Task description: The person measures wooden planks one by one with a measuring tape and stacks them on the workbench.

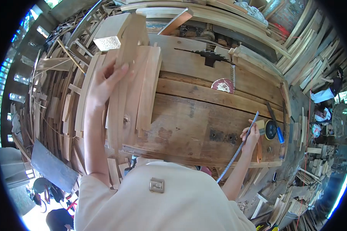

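My left hand (107,82) is at a long wooden board (121,96), its fingers closed on the board's edge. The board lies over a stack of planks (144,92) on the left part of the workbench (185,123). Beyond that hand a thick wood block (113,32) rests on the stack. My right hand (250,134) is closed around a thin blue-grey strip (235,156), which slants from the bench toward my body. Right of this hand are a round black-rimmed object (270,129), a blue-handled tool (280,135) and an orange-brown handle (259,150).
A toothed saw blade (212,56) stands in the bench's far part, near a reddish round disc (223,85). Long timber (219,19) lies behind the bench. Wood piles flank both sides. Another person (337,79) is at the far right.
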Motion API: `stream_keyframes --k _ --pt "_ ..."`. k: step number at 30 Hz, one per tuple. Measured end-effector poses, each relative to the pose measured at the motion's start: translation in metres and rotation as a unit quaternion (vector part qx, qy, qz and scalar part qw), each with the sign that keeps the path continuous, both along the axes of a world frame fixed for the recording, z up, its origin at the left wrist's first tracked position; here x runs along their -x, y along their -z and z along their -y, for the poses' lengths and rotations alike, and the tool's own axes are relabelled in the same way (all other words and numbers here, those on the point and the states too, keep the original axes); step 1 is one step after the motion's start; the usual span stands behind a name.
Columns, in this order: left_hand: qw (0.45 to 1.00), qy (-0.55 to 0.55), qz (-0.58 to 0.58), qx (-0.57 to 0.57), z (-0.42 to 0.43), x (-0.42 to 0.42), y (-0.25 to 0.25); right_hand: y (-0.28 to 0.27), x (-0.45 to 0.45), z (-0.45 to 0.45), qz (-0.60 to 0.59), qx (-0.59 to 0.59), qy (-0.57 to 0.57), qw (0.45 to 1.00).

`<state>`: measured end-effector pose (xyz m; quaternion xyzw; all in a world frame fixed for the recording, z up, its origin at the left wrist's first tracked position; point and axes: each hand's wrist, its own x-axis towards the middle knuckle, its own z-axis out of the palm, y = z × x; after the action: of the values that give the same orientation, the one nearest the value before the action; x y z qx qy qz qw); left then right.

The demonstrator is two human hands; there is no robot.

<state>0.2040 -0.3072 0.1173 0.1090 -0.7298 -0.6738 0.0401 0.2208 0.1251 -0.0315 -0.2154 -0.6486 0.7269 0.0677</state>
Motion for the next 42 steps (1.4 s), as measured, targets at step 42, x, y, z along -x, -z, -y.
stream_keyframes --k 42 --pt "0.891 0.025 0.03 0.451 0.015 0.007 0.073 0.003 -0.003 0.004 -0.013 -0.037 0.016 0.999"
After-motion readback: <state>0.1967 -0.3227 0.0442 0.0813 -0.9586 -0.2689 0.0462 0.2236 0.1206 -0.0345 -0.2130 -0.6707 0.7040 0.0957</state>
